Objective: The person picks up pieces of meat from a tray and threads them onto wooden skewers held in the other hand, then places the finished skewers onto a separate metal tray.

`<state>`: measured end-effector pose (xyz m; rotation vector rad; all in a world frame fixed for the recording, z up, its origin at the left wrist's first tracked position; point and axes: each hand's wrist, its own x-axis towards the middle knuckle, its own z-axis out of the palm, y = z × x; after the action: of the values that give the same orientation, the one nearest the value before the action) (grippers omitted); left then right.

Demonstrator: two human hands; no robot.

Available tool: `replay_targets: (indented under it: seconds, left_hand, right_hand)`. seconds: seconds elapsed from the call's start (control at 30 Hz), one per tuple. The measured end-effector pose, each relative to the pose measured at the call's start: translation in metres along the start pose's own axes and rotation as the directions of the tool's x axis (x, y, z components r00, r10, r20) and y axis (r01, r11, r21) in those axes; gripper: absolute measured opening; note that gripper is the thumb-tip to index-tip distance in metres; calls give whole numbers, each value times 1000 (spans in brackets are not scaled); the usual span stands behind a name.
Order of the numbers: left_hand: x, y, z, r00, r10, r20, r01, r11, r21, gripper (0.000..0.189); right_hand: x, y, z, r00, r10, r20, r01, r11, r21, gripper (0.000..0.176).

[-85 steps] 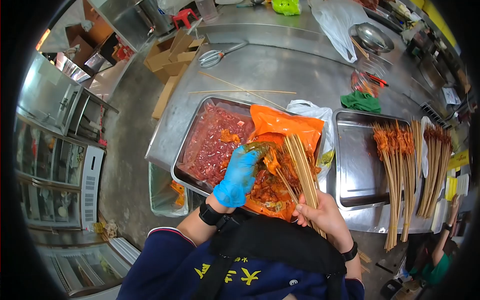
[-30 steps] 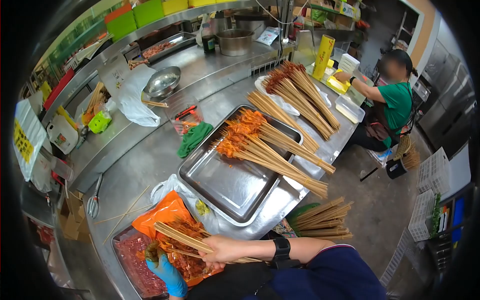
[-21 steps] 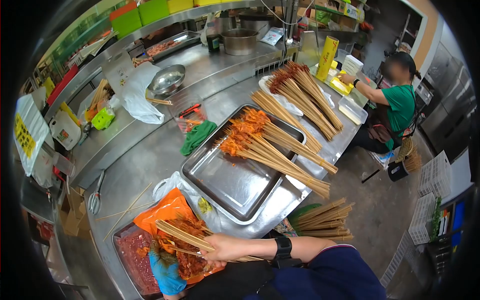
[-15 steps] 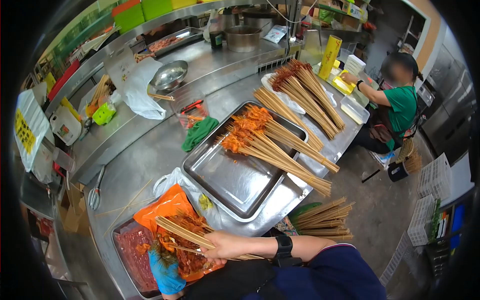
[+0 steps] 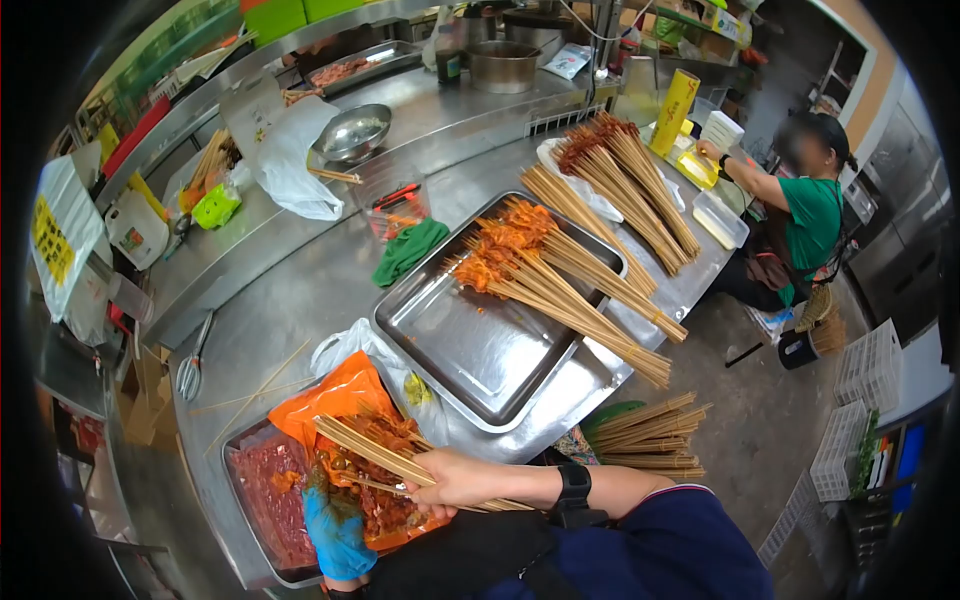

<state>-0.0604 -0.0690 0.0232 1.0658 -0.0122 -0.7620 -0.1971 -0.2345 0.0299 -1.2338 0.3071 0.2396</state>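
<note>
Right fingers: While the sticks [image 5: 365, 447] point out over the meat [image 5: 390, 510], the right hand [image 5: 452, 480] is wrapped firmly round them.
Left fingers: blue-gloved left hand [image 5: 337, 535] at the meat; tips obscured, cannot tell whether pinching or spread.
Meat: in the open orange bag [image 5: 335, 390], beside red meat [image 5: 265, 480].
Tray [image 5: 450, 345]: near the bag, bearing loaded skewers [image 5: 580, 318] along one side.
Green cloth [image 5: 410, 250]: just beside the tray.
Co-worker: person in green [image 5: 808, 215], well apart, near the table's far end.
</note>
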Motion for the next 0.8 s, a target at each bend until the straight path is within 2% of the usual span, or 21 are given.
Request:
replay_targets:
  seconds: [0.03,0.1,0.17,0.2,0.23,0.3,0.33,0.37,0.4,0.5,0.67,0.73,0.8]
  left_hand:
    - [4,-2,-6,1000,3,-18,-3,1000,-1,32]
    - [2,-10,-34,989,38,145,-56,991,122,30]
    - [-12,-2,-17,961,50,272,-66,996,52,25]
    - [-10,-2,-2,999,-4,51,8,997,-79,25]
    - [-1,-5,8,988,-75,-134,42,971,-237,25]
    - [9,-13,-8,988,-25,155,87,908,-411,28]
    - [9,-2,2,989,-61,134,94,961,-262,30]
    - [7,5,12,987,-106,117,119,987,-111,33]
    - [1,2,14,989,-93,117,118,967,-225,37]
    - [-1,3,14,988,-118,99,141,952,-272,38]
    - [-3,2,20,989,-59,133,95,955,-280,33]
    - [-3,4,20,985,-10,174,27,995,-93,30]
    - [-5,4,22,986,-3,168,16,997,-82,31]
  right_hand:
    - [-1,-3,0,999,15,-38,-15,1000,-5,12]
    - [-3,-5,2,997,39,-67,-37,999,29,11]
    - [0,2,0,997,-31,-72,29,999,-38,12]
    - [-4,-12,2,997,41,-71,-44,999,-31,11]
    - [-5,-13,-1,999,27,-40,-28,1000,-13,10]
    - [-9,-20,1,992,102,-76,-97,993,73,9]
    - [-8,-20,1,986,140,-88,-136,989,58,9]
    - [-7,-20,1,992,106,-73,-103,994,45,9]
    - [-7,-20,0,993,102,-60,-100,994,46,9]
    - [-7,-20,1,992,111,-59,-108,993,48,10]
    - [-7,-18,2,988,125,-95,-120,991,53,9]
    - [-7,-19,2,989,121,-82,-116,992,56,9]
    - [-7,-20,2,988,126,-88,-122,991,52,9]
